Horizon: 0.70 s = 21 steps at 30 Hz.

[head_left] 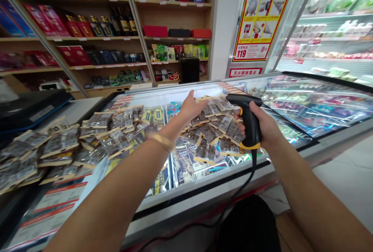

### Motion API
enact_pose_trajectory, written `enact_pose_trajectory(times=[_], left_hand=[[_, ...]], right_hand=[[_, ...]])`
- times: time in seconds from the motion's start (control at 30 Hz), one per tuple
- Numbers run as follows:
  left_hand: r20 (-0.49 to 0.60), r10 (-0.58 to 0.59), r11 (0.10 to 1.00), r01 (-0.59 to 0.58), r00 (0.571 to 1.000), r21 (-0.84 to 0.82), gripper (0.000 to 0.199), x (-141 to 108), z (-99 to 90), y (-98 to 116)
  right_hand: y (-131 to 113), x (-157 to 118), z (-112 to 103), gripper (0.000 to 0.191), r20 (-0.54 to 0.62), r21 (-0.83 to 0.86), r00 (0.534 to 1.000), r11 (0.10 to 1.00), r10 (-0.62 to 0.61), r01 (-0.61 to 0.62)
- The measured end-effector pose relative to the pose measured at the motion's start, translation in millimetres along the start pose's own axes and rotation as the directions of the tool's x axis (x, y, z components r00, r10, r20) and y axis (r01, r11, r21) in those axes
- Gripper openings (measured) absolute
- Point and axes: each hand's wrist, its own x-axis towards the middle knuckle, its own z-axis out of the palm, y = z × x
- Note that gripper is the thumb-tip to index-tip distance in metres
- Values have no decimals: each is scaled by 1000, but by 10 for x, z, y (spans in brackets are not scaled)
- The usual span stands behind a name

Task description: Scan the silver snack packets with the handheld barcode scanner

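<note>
My right hand is wrapped round the grip of a black and yellow handheld barcode scanner, whose head points left and whose cable hangs down. My left hand, with a gold-coloured bracelet at the wrist, reaches over the freezer with its fingers apart. It is at the edge of a pile of clear packets with dark contents and tan edges. Whether its fingertips touch a packet I cannot tell. More such packets lie heaped to the left.
The chest freezer has glass lids on the right and colourful packs under the pile. A dark machine stands at the left. Shelves of boxes and bottles line the back. The scanner cable runs past my knee.
</note>
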Motion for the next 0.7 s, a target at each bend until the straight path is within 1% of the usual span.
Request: enact_pose_trajectory(times=[0.07,0.13,0.17,0.2,0.27,0.37,0.43,0.53,0.6,0.7], left_hand=[[129,98,966,-125,987,224,52,-5,92,0],[225,104,917,-181,969,355,57,-30,157,-12],[244,88,902,-181,966,393,60,-44,178,-16],[244,70,894,-169,967,416,64,-59,191,-17],[206,65,893,-149,976,424,68,-89,181,-12],[101,131,910,-160,986,382,61,-155,56,-21],[29,181,915,-180,983,360,55,-225,-110,-73],[-69,236,909,-195,969,368,48,-367,-478,-249],[-139,247,901,-174,959,397,45,-469,-788,-419],[-237,188,890,-63,953,452,45,-606,-1299,-706]], right_hand=[[38,18,-53,46,-11,15,1000,1000,13,-13],[77,44,-78,45,-18,14,1000,1000,13,-13],[94,57,-82,45,-24,12,1000,1000,15,-14],[108,67,-81,45,-30,9,999,1000,18,-17],[123,78,-69,44,-28,6,999,1000,24,-24],[120,65,-23,45,-2,-3,1000,1000,16,-16],[120,47,40,46,25,-1,1000,1000,0,0],[154,23,238,47,102,3,994,999,-36,36],[207,13,462,47,186,-20,982,999,-33,37],[321,6,913,47,317,-45,948,999,31,-17]])
